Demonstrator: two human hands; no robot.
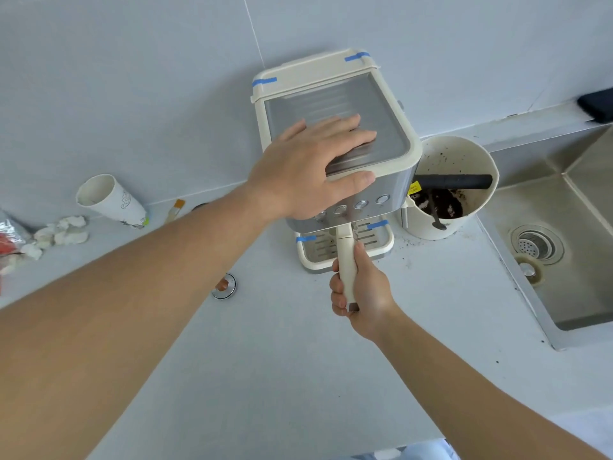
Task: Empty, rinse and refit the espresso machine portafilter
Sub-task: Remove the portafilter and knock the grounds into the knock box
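Cream plastic and brushed steel: the espresso machine [335,134] stands on a pale grey counter [298,360], backed against the wall. Blue tape strips mark its top corners and the drip tray [345,249].

Left hand [311,161] lies palm down on the machine's ribbed metal top, fingers straight and spread, thumb hooked over the front edge. It presses, grasps nothing.

Right hand [361,287] is wrapped round the cream portafilter handle [346,260], fingers curled under, thumb along the side. The handle points straight out toward the person, over the drip tray. Its head sits up under the front of the machine, hidden by the overhang; cannot tell whether it is locked in.

Just right of the machine: a cream knock bin [461,161] with a black bar across it, dark coffee grounds inside. Loose grounds speckle the counter near it. Further right, a steel sink [564,260] with a drain strainer.

Left side: a paper cup [111,200] lying tipped, crumpled white tissue [63,232], a small round metal piece [225,286] on the counter.
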